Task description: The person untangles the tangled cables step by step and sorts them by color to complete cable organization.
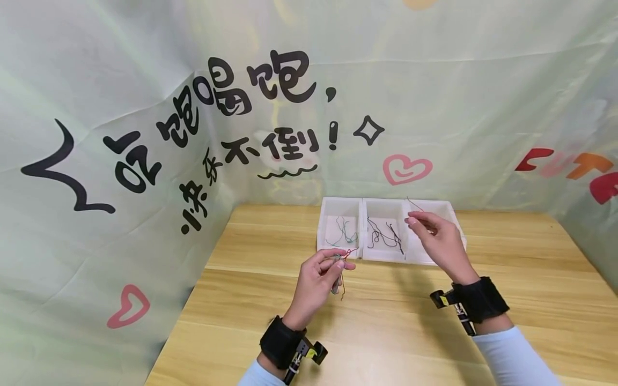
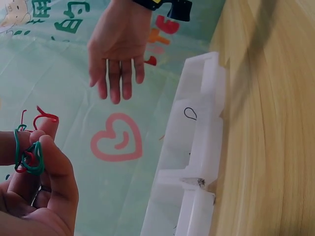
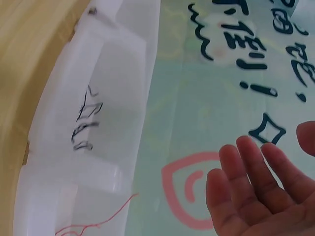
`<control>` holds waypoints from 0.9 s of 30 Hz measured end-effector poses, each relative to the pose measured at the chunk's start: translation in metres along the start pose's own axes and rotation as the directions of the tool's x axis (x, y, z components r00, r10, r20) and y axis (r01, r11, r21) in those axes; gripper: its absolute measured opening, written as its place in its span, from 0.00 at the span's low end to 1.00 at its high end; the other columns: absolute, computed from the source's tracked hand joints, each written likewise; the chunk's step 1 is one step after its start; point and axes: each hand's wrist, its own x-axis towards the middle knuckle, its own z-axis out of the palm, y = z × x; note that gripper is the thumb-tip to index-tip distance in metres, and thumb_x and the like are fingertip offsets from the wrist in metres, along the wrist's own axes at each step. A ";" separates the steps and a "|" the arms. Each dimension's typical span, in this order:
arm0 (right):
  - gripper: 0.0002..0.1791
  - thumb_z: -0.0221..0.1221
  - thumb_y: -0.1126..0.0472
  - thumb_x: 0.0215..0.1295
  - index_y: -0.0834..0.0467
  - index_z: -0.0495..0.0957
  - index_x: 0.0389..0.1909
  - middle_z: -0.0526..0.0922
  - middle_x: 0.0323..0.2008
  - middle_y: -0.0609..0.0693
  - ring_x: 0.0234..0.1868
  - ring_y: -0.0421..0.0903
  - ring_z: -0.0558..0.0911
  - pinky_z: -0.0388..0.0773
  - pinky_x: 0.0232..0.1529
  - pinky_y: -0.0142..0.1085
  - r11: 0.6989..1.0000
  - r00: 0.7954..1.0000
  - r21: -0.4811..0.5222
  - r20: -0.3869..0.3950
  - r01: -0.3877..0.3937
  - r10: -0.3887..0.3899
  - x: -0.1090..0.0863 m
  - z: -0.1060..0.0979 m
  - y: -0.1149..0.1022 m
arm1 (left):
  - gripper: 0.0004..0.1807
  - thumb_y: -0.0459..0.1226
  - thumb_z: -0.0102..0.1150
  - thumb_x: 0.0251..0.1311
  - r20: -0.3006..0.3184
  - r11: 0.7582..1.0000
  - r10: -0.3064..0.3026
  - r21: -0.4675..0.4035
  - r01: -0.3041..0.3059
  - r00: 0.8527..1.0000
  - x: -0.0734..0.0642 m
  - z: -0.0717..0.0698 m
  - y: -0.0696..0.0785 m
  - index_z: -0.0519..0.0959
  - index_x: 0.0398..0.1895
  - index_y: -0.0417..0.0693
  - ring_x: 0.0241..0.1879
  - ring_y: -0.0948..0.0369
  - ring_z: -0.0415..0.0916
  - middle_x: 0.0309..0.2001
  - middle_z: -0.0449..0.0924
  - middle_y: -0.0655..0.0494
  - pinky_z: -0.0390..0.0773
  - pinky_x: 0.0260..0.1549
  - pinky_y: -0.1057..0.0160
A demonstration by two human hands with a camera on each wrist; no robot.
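My left hand (image 1: 316,279) pinches a small tangle of red and green thin wires (image 2: 33,158) between thumb and fingers, in front of the white bins. Loose red ends stick out above and below the fingers. My right hand (image 1: 441,241) hovers over the right-hand bin (image 1: 451,210), its fingers extended and nothing between them in either wrist view. A red wire (image 3: 101,224) lies in that bin, one end rising over the back rim. Black wires (image 1: 386,236) lie in the middle bin, and green wires (image 1: 346,229) in the left one.
The three white bins stand in a row, side by side, at the back of the wooden table (image 1: 367,332). Behind and to the left hangs a pale green printed cloth (image 1: 463,118) with black writing and pink hearts. A wrist camera sits on each arm.
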 end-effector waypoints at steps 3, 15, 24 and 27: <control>0.15 0.54 0.53 0.67 0.55 0.77 0.50 0.82 0.42 0.52 0.41 0.40 0.78 0.72 0.35 0.23 0.999 0.999 0.016 0.038 0.031 -0.031 -0.002 0.007 -0.006 | 0.12 0.33 0.49 0.67 -0.008 1.000 -0.019 0.024 0.019 1.000 -0.001 0.002 0.007 0.73 0.51 0.39 0.23 0.44 0.67 0.38 0.82 0.42 0.70 0.20 0.70; 0.14 0.56 0.53 0.66 0.52 0.78 0.49 0.83 0.40 0.47 0.38 0.38 0.78 0.77 0.37 0.37 0.994 0.979 0.052 0.173 0.098 -0.106 -0.010 0.035 -0.023 | 0.12 0.39 0.52 0.65 -0.030 0.999 -0.043 0.004 0.043 0.999 0.006 0.002 -0.019 0.76 0.49 0.50 0.21 0.59 0.69 0.33 0.82 0.47 0.70 0.18 0.72; 0.13 0.55 0.52 0.66 0.49 0.78 0.48 0.82 0.38 0.45 0.36 0.37 0.78 0.79 0.33 0.39 0.991 0.967 0.104 0.232 0.079 -0.102 -0.017 0.044 -0.033 | 0.12 0.34 0.50 0.66 -0.012 1.000 -0.006 0.016 0.006 1.000 0.008 0.005 -0.006 0.75 0.51 0.48 0.20 0.54 0.68 0.32 0.81 0.42 0.70 0.17 0.70; 0.12 0.55 0.52 0.67 0.49 0.78 0.48 0.82 0.39 0.44 0.35 0.37 0.79 0.79 0.31 0.39 0.991 0.964 0.110 0.244 0.081 -0.106 -0.019 0.047 -0.034 | 0.12 0.33 0.48 0.67 0.001 1.000 -0.004 0.027 0.004 1.000 0.006 0.006 0.005 0.74 0.52 0.45 0.20 0.52 0.68 0.31 0.81 0.39 0.71 0.18 0.69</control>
